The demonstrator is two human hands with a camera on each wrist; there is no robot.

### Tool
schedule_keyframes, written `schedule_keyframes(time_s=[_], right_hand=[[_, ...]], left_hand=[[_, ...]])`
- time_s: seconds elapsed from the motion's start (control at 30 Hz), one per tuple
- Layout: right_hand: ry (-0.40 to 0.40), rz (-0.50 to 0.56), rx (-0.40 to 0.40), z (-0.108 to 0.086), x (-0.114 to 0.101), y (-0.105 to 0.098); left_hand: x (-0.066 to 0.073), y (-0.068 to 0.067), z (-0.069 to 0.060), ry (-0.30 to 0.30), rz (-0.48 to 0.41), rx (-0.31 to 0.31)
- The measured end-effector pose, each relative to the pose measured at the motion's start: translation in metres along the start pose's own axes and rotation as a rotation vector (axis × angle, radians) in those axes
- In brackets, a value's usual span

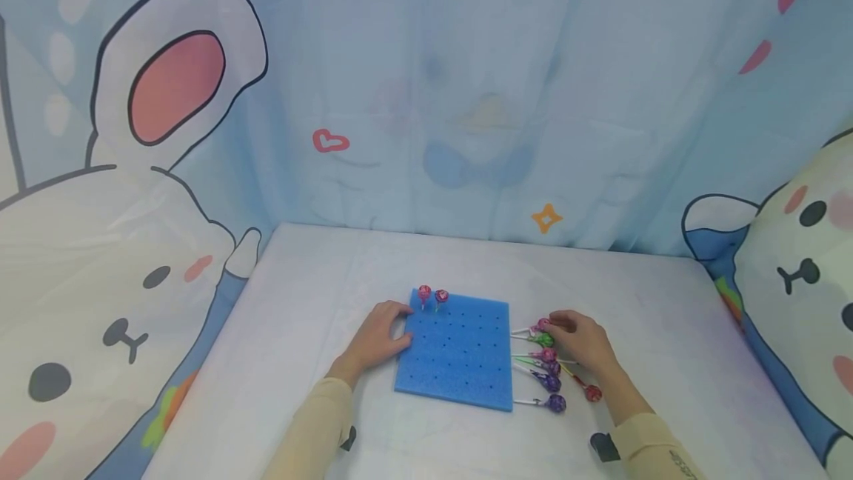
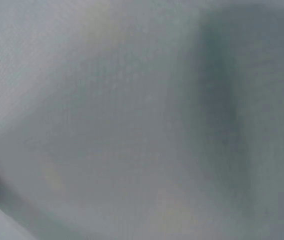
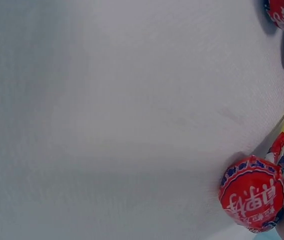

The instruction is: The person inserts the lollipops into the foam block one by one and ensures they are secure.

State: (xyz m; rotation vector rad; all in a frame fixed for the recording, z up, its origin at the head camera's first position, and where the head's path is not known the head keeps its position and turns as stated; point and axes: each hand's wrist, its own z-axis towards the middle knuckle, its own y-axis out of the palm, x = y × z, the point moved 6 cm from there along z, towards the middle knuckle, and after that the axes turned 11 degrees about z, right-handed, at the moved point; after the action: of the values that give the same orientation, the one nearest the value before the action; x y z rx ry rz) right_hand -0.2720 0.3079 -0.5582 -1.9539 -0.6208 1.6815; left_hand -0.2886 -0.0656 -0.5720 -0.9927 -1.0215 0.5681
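Observation:
A blue foam board [image 1: 460, 350] with rows of small holes lies on the table. Two red-wrapped lollipops [image 1: 424, 292] stand upright by their sticks at its far left corner. My left hand [image 1: 376, 335] rests against the board's left edge, thumb and fingers spread apart. At the far end of the lollipops on the right, my right hand [image 1: 586, 343] pinches a pink lollipop [image 1: 543, 324] by its wrapped head. Beside it lie a green lollipop [image 1: 545, 340] and a purple lollipop [image 1: 556, 403]. A red lollipop [image 3: 254, 195] shows close to the right hand in the right wrist view.
Several lollipops lie along the board's right edge, sticks toward the board. The white-covered table [image 1: 320, 272] meets a blue curtain [image 1: 466, 95] with cartoon animals at the back. Blurred pale fabric [image 2: 121, 125] fills most of the left wrist view.

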Motion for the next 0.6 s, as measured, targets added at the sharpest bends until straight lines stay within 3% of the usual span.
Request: schedule_keyframes(time_s=[0.33, 0.6], right_hand=[[-0.010, 0.060, 0.044, 0.004, -0.006, -0.006], [0.019, 0.405, 0.097, 0.007, -0.018, -0.008]], left_hand=[[0.001, 0.000, 0.000, -0.002, -0.004, 0.000], [0.000, 0.001, 0.000, -0.021, -0.007, -0.010]])
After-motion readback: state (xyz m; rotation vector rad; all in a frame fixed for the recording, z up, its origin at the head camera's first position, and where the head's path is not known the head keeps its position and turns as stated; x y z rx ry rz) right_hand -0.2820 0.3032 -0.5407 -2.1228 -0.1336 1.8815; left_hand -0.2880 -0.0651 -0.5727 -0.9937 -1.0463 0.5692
